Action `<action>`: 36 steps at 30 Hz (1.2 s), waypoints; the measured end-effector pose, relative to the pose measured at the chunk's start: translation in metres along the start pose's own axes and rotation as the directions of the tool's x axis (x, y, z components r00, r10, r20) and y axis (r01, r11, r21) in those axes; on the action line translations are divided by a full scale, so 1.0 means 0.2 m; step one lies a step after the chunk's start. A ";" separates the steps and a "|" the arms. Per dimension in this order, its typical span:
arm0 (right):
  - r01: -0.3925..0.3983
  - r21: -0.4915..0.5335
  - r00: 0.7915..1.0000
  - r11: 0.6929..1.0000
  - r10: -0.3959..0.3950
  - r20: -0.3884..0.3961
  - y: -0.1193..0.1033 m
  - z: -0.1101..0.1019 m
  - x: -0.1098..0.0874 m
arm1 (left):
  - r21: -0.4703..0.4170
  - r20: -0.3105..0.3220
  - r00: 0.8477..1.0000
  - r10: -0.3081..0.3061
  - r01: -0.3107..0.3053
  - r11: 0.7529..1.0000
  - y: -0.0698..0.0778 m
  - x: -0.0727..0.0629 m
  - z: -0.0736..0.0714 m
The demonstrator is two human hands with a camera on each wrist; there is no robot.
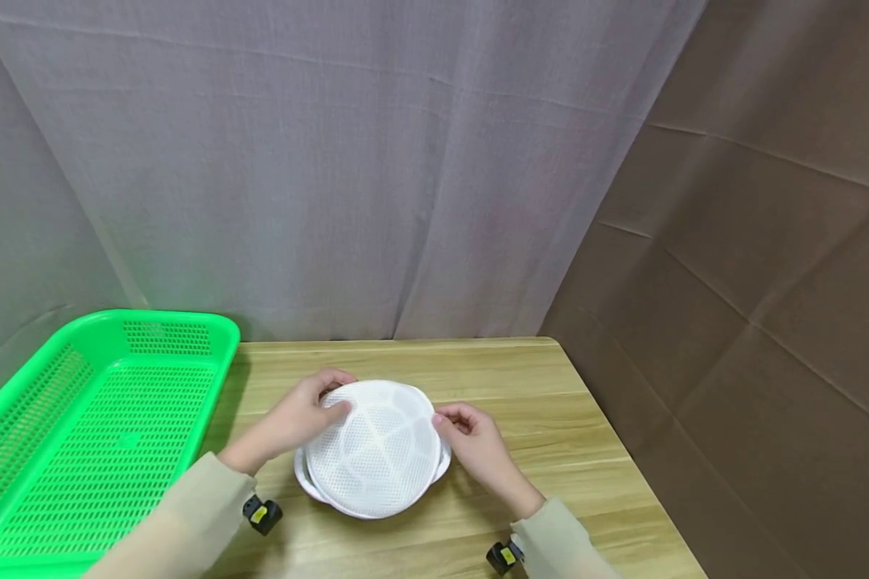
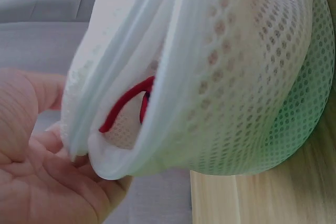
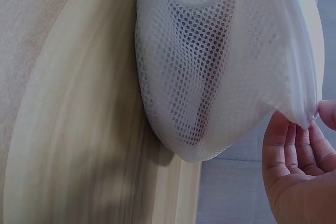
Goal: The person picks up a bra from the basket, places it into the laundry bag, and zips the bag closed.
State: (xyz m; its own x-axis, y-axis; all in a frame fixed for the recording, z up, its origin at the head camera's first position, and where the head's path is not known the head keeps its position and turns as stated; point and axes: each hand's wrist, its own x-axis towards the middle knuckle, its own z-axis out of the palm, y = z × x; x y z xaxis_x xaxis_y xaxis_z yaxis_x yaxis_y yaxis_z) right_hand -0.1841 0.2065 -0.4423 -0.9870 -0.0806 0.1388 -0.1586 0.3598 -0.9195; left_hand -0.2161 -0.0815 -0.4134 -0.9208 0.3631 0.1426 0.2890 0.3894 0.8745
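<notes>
A white mesh laundry bag (image 1: 376, 450) with a round, flat top stands on the wooden table in the head view. My left hand (image 1: 307, 414) holds its upper left rim, thumb on top and the other fingers behind the edge. In the left wrist view the side seam gapes beside that hand, and a red strap-like piece (image 2: 122, 101) shows inside; the rest of it is hidden by the mesh. On the opposite side my right hand (image 1: 478, 446) pinches the rim between thumb and fingers. The right wrist view shows a zipper-like band (image 3: 302, 72) running to those fingertips.
A large green plastic basket (image 1: 220, 378) with slotted walls stands left of the bag. The wooden table (image 1: 550, 466) extends to the right of it. Grey curtain (image 1: 297, 177) hangs behind, and brown cloth (image 1: 753, 265) borders the right side.
</notes>
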 end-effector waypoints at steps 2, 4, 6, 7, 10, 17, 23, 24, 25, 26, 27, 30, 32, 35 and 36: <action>-0.003 -0.002 1.000 1.000 0.003 -0.002 0.00 0.00 0.00 | 0.008 -0.009 1.000 0.015 -0.015 1.000 0.00 0.00 0.01; -0.005 -0.009 1.000 1.000 0.005 -0.002 -0.01 0.01 0.01 | 0.016 -0.020 0.999 0.038 -0.038 0.999 0.00 0.00 0.02; -0.010 -0.017 1.000 1.000 0.010 0.005 -0.02 0.02 0.01 | 0.016 -0.026 0.998 0.063 -0.063 0.998 0.00 0.00 0.02; -0.012 -0.017 1.000 1.000 0.013 0.010 -0.04 0.02 0.01 | 0.019 -0.027 0.997 0.074 -0.074 0.997 0.00 0.00 0.02; -0.017 -0.017 0.999 1.000 0.018 0.035 -0.11 0.05 0.00 | 0.027 -0.016 0.993 0.113 -0.113 0.993 0.01 0.00 0.03; 0.001 0.015 0.995 1.000 -0.002 0.096 -0.28 0.08 -0.03 | 0.026 0.013 0.986 0.169 -0.169 0.985 0.05 -0.02 0.05; 0.007 0.024 0.987 1.000 -0.011 0.158 -0.22 0.11 0.01 | 0.014 0.029 0.981 0.192 -0.193 0.981 0.06 -0.02 0.05; 0.012 0.028 0.985 1.000 -0.017 0.169 -0.20 0.11 0.01 | 0.013 0.030 0.980 0.195 -0.196 0.981 0.06 -0.02 0.05; 0.018 0.025 0.984 1.000 -0.023 0.179 -0.19 0.12 0.02 | 0.011 0.032 0.980 0.196 -0.196 0.981 0.06 -0.02 0.05; 0.020 0.020 0.982 1.000 -0.023 0.186 -0.16 0.13 0.03 | 0.010 0.032 0.981 0.193 -0.193 0.981 0.06 -0.02 0.05; 0.024 0.016 0.981 1.000 -0.027 0.192 -0.14 0.13 0.03 | 0.009 0.033 0.981 0.191 -0.191 0.982 0.06 -0.02 0.05; 0.062 -0.010 0.976 0.998 -0.058 0.210 -0.11 0.14 0.03 | 0.003 0.037 0.983 0.180 -0.180 0.984 0.06 -0.02 0.05; 0.075 -0.019 0.970 0.997 -0.069 0.232 -0.15 0.13 0.01 | -0.009 0.045 0.985 0.167 -0.167 0.986 0.06 -0.02 0.05; 0.074 -0.024 0.963 0.997 -0.065 0.262 -0.24 0.12 -0.02 | -0.018 0.054 0.987 0.150 -0.149 0.989 0.06 -0.02 0.05; 0.075 -0.025 0.961 0.997 -0.066 0.270 -0.27 0.12 -0.03 | -0.020 0.057 0.988 0.144 -0.143 0.989 0.06 -0.02 0.05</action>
State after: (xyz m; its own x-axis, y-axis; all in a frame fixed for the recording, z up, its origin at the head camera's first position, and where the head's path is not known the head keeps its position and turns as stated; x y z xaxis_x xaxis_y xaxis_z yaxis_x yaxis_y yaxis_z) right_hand -0.1687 0.1651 -0.4022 -0.9311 -0.3524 0.0945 -0.2332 0.3758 -0.8969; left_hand -0.2068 -0.0696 -0.4086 -0.8531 0.4629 0.2408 0.4128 0.3165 0.8541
